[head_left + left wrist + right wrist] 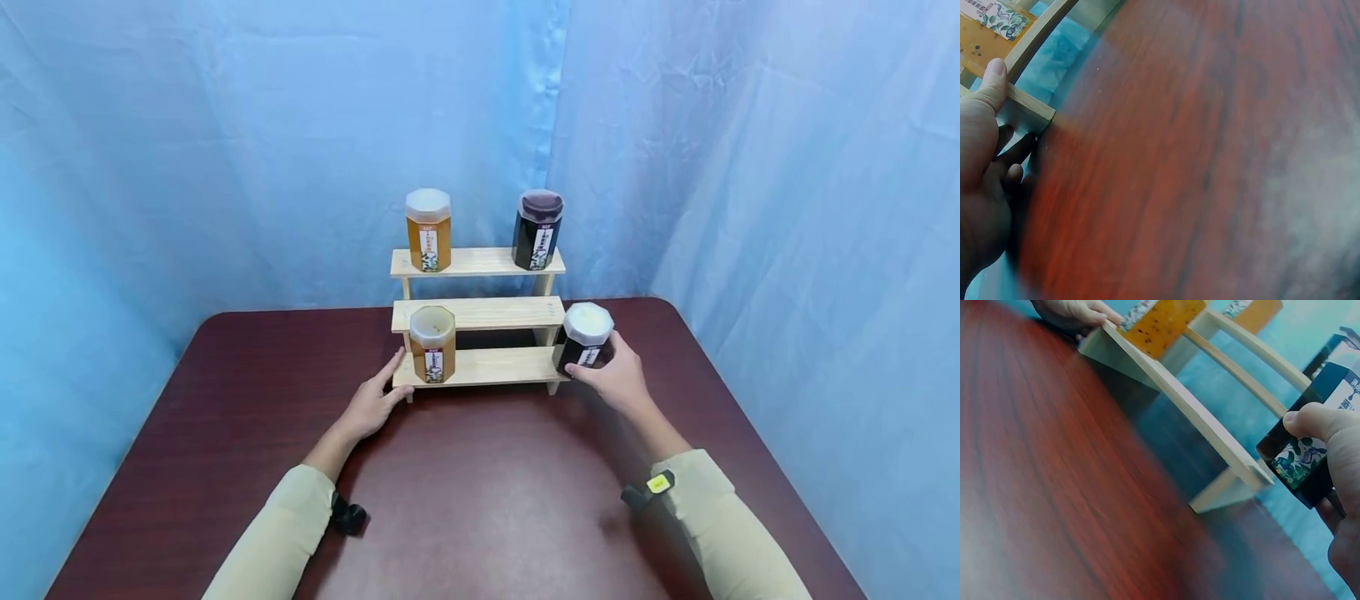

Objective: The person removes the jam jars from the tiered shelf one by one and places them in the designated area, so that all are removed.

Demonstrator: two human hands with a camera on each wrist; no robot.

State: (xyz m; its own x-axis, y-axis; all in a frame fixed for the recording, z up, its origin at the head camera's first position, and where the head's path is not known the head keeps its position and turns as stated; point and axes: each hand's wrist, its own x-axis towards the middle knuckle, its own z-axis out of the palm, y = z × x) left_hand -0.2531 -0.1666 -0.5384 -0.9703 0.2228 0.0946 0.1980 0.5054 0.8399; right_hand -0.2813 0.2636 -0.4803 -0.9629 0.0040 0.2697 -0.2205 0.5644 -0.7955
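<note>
A three-step wooden display stand (502, 367) rises at the back of the table. My left hand (372, 406) grips the left end of its bottom step, and in the left wrist view the thumb (994, 78) lies at the step's corner beside an amber jar (432, 350). With my right hand (617, 375) I hold a dark jar with a whitish lid (587, 329) at the right end of that step. Seen from the right wrist, this jar tilts and its lower end overhangs the step's end; the thumb (1313, 422) lies across its label.
On the top step stand another amber jar (429, 233) at the left and another dark jar (537, 233) at the right. The middle step (480, 314) lies between. A dark red table (487, 483) spreads in front, with blue curtains (300, 150) behind and at the sides.
</note>
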